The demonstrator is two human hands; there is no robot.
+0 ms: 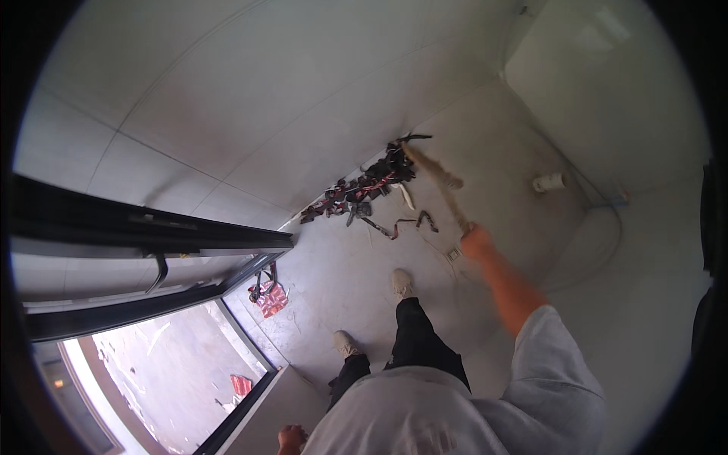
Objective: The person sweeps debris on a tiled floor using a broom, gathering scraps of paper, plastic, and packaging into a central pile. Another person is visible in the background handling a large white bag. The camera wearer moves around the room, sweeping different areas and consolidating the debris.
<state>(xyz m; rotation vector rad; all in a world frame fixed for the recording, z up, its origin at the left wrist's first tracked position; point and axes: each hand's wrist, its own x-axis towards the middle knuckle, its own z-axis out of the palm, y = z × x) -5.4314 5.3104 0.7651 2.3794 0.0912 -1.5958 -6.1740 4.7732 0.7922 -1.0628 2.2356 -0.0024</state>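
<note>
My right hand (476, 241) is closed around the handle end of a brown straw broom (444, 186), blurred a little by motion. Its far end meets a long heap of debris (368, 186), dark strips and scraps with bits of red, lying along the foot of the wall. One dark strip (398, 227) trails from the heap across the floor. At the lower edge, partly cut off, my left hand (292, 437) hangs by my side with its fingers curled, and nothing shows in it.
A dark-framed door (152, 227) with a lever handle stands at the left, beside a doorway. Red-and-white scrap (271, 298) lies near its sill. A floor drain (453, 254) is close to my right hand. To the right are a white pipe stub (550, 182) and a thin cable (618, 227).
</note>
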